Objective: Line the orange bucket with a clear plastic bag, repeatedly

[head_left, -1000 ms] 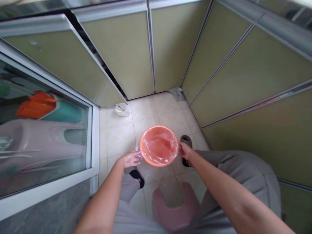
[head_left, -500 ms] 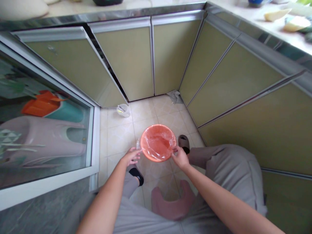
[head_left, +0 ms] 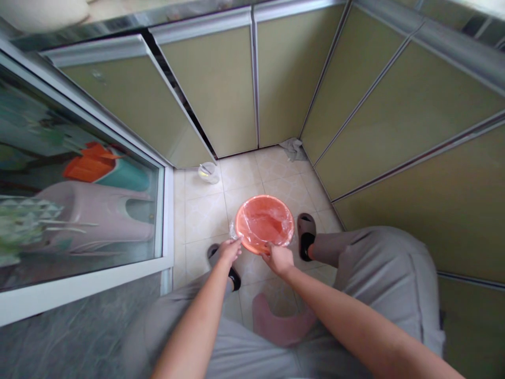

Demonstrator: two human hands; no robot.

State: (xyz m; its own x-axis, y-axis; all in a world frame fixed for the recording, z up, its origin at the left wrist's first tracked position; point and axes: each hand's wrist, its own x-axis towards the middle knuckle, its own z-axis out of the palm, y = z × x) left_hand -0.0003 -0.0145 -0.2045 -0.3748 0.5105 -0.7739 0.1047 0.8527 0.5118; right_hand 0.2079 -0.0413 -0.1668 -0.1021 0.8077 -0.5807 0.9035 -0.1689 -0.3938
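An orange plastic basin [head_left: 252,248] is in front of me, low between my knees. Clear plastic film [head_left: 265,223] lines it, wrinkled, and hangs over the rim on the left and right. My left hand [head_left: 230,251] is closed at the near left rim, its thumb and finger pinching the edge where the film folds over. At the near rim, my right hand [head_left: 279,259] is closed too, the thumb on top of the rim and the other fingers mostly hidden. How much of each grip is film and how much is rim cannot be made out.
A pink plastic stool [head_left: 282,323] is under me. On the tiled floor are a clear plastic tub [head_left: 209,172] and a grey cloth [head_left: 293,149] in the corner. Cabinets [head_left: 209,89] run behind and to the right; a glass door [head_left: 169,210] stands on the left.
My left hand has closed from spread fingers onto the rim. My right hand has moved left along the rim to the near side. The view has shifted slightly.
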